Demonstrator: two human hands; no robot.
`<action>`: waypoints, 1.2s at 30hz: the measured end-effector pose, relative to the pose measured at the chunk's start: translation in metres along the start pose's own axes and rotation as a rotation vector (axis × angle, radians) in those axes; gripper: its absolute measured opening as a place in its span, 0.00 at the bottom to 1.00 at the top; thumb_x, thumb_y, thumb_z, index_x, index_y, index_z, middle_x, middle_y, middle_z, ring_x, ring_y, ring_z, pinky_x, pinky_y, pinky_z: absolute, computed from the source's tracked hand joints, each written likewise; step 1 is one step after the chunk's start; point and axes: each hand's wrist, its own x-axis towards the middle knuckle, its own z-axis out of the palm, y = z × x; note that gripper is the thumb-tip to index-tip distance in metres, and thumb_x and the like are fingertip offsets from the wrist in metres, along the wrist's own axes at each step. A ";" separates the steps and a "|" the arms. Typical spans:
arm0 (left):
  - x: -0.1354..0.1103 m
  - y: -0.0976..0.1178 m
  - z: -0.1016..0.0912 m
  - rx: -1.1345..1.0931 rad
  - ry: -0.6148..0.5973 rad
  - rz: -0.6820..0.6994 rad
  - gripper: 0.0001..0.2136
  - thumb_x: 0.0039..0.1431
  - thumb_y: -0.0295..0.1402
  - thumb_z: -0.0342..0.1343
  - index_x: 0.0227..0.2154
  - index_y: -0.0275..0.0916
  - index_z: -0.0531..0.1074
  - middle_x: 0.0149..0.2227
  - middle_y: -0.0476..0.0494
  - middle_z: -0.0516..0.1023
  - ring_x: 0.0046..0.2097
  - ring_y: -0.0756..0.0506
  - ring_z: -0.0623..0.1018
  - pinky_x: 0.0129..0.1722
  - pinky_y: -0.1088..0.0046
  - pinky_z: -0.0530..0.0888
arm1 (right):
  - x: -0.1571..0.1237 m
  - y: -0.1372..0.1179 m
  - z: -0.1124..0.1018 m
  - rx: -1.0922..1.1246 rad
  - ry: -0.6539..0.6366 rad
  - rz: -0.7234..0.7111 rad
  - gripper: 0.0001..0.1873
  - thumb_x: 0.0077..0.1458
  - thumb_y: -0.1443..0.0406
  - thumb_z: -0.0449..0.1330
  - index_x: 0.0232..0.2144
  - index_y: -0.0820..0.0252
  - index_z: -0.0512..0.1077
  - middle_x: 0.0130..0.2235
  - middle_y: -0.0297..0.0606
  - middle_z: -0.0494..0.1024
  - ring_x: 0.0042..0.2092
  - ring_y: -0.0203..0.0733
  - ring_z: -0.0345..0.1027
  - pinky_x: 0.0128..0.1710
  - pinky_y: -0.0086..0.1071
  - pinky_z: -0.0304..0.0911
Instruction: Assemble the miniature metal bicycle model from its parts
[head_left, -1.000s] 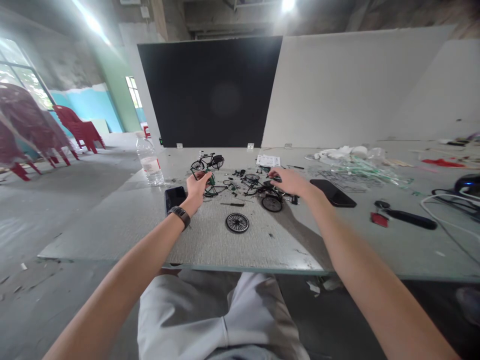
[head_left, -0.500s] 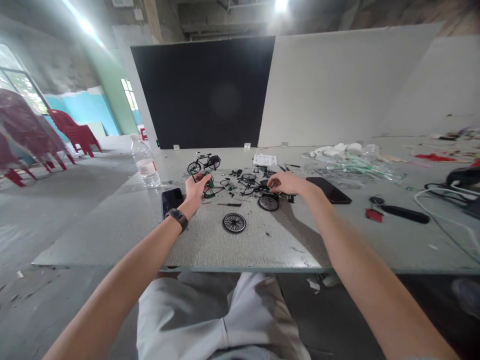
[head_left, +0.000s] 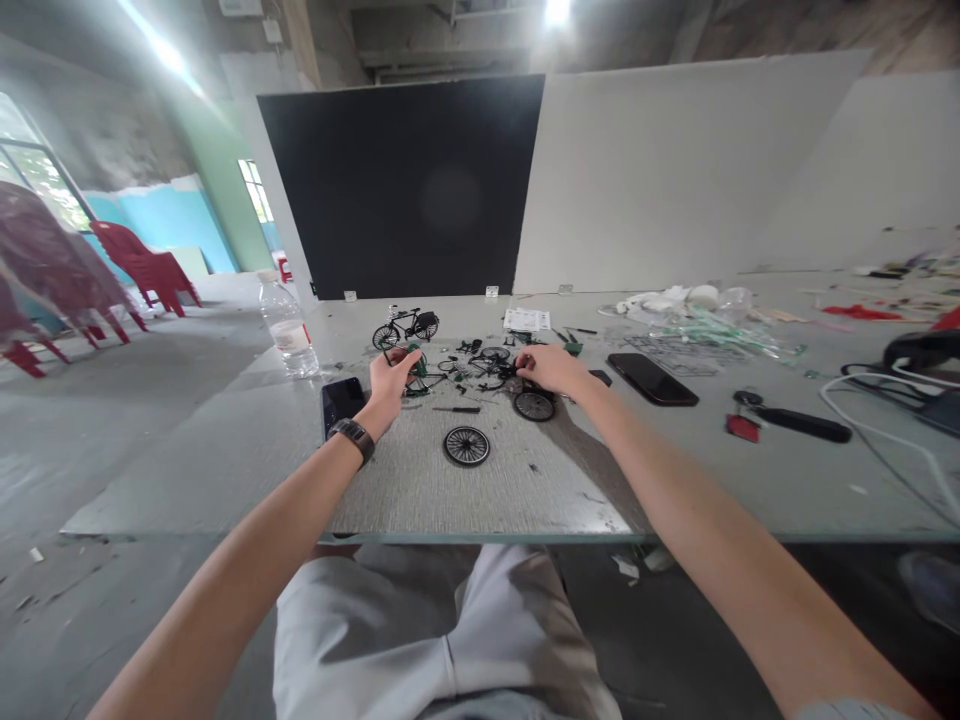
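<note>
My left hand [head_left: 394, 376], with a watch on its wrist, is closed in a pinch on a small green part [head_left: 418, 364] just in front of a black model bicycle [head_left: 406, 326]. My right hand [head_left: 546, 368] reaches into the dark loose model parts [head_left: 491, 370], its fingers bent together; whatever lies between the fingertips is hidden. Right below that hand lies a spoked wheel [head_left: 534, 404]. A second wheel [head_left: 466, 446] lies flat nearer to me, and a thin screwdriver-like tool [head_left: 457, 409] rests between the hands.
A water bottle [head_left: 288, 328] and a phone [head_left: 342, 402] are at the left. To the right lie a dark phone [head_left: 651, 379], a black handle-shaped item [head_left: 806, 425], a plastic bag heap [head_left: 705, 310] and a white cable [head_left: 892, 405]. A paper sheet [head_left: 526, 319] lies at the back.
My right hand has moved left across the loose parts, uncovering more of the table beside the dark phone. My left hand stays in place with the green part. The view has shifted slightly.
</note>
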 end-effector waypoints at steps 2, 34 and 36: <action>-0.001 0.001 0.000 0.003 -0.002 -0.005 0.10 0.45 0.33 0.69 0.28 0.36 0.75 0.29 0.46 0.77 0.33 0.48 0.76 0.30 0.74 0.73 | -0.004 -0.004 -0.007 0.030 -0.021 -0.049 0.11 0.59 0.58 0.61 0.40 0.57 0.78 0.42 0.44 0.82 0.42 0.49 0.76 0.39 0.38 0.67; -0.007 0.008 0.002 0.040 0.003 -0.014 0.10 0.46 0.33 0.69 0.29 0.36 0.76 0.29 0.47 0.77 0.32 0.48 0.76 0.30 0.75 0.72 | -0.007 -0.011 -0.006 0.042 -0.005 -0.068 0.17 0.61 0.53 0.58 0.38 0.58 0.80 0.41 0.47 0.82 0.40 0.50 0.76 0.36 0.40 0.69; -0.008 0.009 0.002 0.040 0.007 -0.015 0.10 0.46 0.33 0.69 0.29 0.36 0.76 0.28 0.47 0.77 0.32 0.49 0.76 0.29 0.75 0.72 | -0.006 -0.010 -0.006 0.040 -0.005 -0.056 0.17 0.61 0.53 0.58 0.40 0.58 0.80 0.41 0.47 0.82 0.40 0.50 0.76 0.35 0.40 0.69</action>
